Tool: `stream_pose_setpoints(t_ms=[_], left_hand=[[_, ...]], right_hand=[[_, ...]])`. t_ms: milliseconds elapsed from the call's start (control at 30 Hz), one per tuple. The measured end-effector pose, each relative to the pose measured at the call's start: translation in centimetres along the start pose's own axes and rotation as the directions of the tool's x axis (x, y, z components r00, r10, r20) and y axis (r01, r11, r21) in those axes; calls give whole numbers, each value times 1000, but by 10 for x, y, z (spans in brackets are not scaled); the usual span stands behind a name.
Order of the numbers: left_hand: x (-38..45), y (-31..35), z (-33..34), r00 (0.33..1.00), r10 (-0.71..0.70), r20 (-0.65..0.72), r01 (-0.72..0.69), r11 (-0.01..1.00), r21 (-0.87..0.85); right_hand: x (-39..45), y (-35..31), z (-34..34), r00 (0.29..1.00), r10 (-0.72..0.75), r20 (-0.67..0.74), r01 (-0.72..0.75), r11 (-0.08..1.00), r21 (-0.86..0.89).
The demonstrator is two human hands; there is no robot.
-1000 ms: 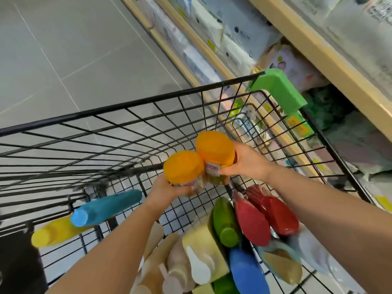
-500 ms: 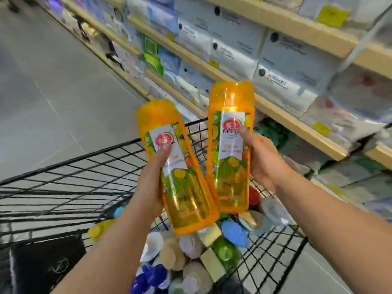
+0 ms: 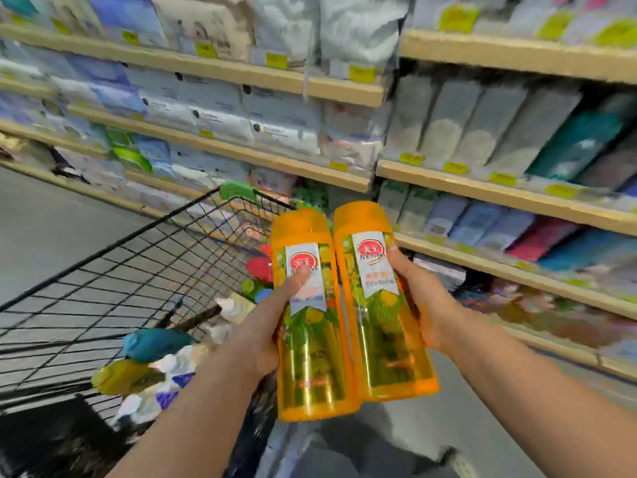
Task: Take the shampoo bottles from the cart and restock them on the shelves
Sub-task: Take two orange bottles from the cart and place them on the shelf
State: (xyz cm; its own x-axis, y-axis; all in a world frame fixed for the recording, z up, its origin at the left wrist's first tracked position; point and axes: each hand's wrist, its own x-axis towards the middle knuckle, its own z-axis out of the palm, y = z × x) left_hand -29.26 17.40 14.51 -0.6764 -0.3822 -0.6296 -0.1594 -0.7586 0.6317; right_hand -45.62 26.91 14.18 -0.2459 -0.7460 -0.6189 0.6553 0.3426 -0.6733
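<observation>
Head view looks down over two forearms reaching forward, each hand carrying one tall translucent orange plastic shampoo bottle with a white and red label. The left hand [image 3: 262, 336] wraps the left orange bottle [image 3: 310, 315] from its outer side, thumb lying across the label, and the right hand [image 3: 418, 305] grips the right orange bottle [image 3: 379, 305] the same way from the other side, so both grips are closed round their bottles. The two bottles stand nearly upright, caps up and labels facing the person, touching or almost touching between the grips; holding them by the lower body likely keeps the labels readable and the bases free to set down. Left of and below the left grip is the black wire shopping cart [image 3: 113, 270], with more bottles of mixed colours lying in it, among them a teal one [image 3: 155, 345] and a yellow one [image 3: 124, 376]. Ahead of and to the right of the right grip run the wooden store shelves [image 3: 499, 193], stocked with blurred packs; I cannot tell which shelf holds shampoo. Both bottles are clear of the cart and not yet shelved, so placing them is the step in hand.
</observation>
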Motion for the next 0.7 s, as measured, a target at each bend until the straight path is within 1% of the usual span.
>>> stream_pose_setpoints(t_ms=[133,200,300,400,433,500,567,700], left_hand=[[9,-37,78,996,-20,90,4,985,174],[16,-61,122,995,-13,97,-12,967,254],[24,-99,189,994,-35,104,0,950,314],[31,-145,263,994,-31,106,-6,943,331],[32,-153,278,994,-13,104,-21,947,322],[32,-170,311,993,-10,115,-26,951,309],[30,-182,341,989,-26,143,-22,946,323],[39,-192,392,978,21,209,-88,944,319]], right_hand=[[-63,-1,-75,993,-95,-72,100,993,63],[-98,-3,-112,979,-182,-89,188,980,64],[-144,-7,-165,927,-331,-175,323,944,-72],[-189,-17,-229,875,-433,-215,388,894,-222],[-199,-20,-244,864,-450,-226,396,884,-248],[-221,-24,-277,839,-472,-271,414,877,-245],[-241,-28,-308,826,-464,-320,415,885,-212],[-262,-34,-359,814,-438,-382,403,899,-172]])
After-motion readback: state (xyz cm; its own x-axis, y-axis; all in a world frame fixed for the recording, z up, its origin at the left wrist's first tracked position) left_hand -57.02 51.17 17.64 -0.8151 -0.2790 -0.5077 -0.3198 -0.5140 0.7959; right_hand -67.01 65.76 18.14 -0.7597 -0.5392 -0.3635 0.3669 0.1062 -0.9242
